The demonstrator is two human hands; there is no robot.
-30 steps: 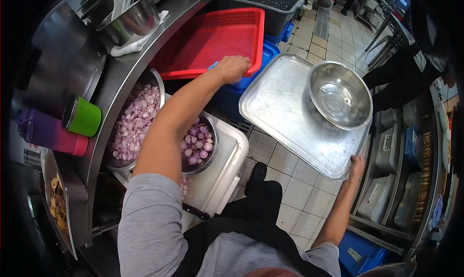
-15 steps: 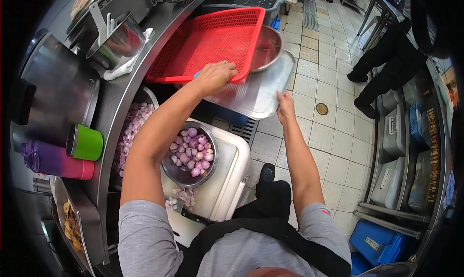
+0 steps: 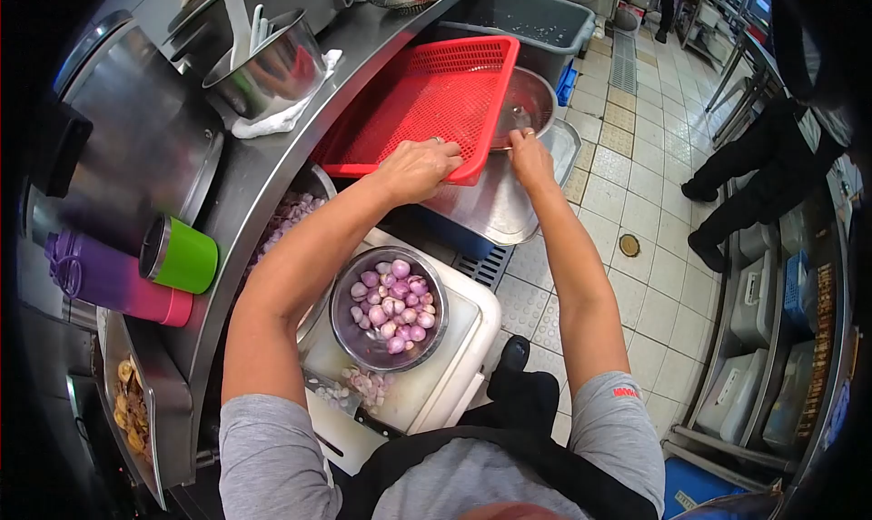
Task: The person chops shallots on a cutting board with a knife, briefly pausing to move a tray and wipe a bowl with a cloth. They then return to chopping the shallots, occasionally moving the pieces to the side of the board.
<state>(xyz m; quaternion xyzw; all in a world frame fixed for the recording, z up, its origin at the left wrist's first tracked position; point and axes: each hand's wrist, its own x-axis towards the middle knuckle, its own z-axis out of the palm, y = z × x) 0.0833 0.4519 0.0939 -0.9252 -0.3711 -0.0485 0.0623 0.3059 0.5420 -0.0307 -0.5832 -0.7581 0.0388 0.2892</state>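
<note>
Bright, even overhead light fills the kitchen. Soft glare sits on the steel bench [image 3: 272, 170] and the metal tray [image 3: 495, 202]. Strong fisheye distortion bends the bench edge and the floor [image 3: 636, 157] tiles, and black vignetting fills the corners. The centre is sharp, the far background slightly soft.
</note>
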